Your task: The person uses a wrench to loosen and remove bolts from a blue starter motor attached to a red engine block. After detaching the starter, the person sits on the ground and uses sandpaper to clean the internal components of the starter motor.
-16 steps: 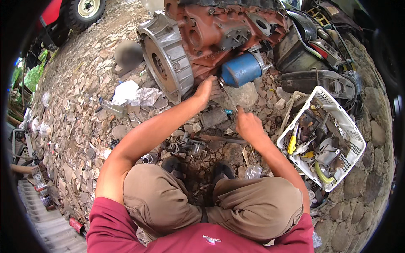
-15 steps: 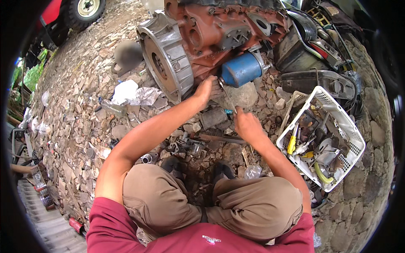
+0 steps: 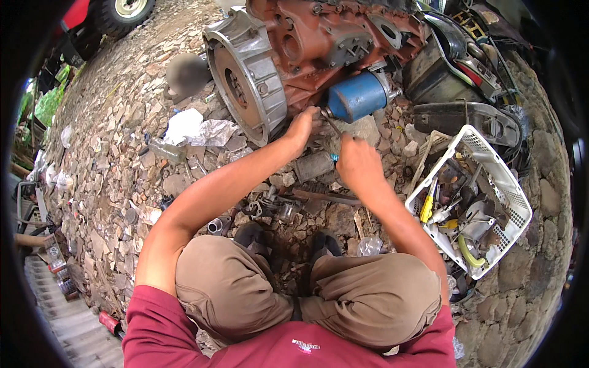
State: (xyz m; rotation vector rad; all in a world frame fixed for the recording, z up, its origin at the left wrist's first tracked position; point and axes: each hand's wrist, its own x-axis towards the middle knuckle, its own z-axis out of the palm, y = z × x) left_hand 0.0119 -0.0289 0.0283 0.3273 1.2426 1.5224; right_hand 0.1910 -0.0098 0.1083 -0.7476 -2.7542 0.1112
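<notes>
A blue cylindrical filter housing is mounted low on the side of a reddish-brown engine block. My right hand is closed in a fist round the handle of a slim metal wrench. The far end of that wrench meets the fitting at the left end of the housing. Beside this fitting, my left hand has its fingers curled in toward the wrench's end. What those fingers grip is hidden.
A grey bell housing fronts the engine. At right stands a white plastic basket of tools and parts. Loose metal parts lie on stony ground before my feet. A dark metal pan sits behind the basket, and a white cloth lies leftward.
My right hand has moved up toward the filter housing, swinging the wrench handle with it. My left hand stays by the fitting. The whole view has shifted slightly.
</notes>
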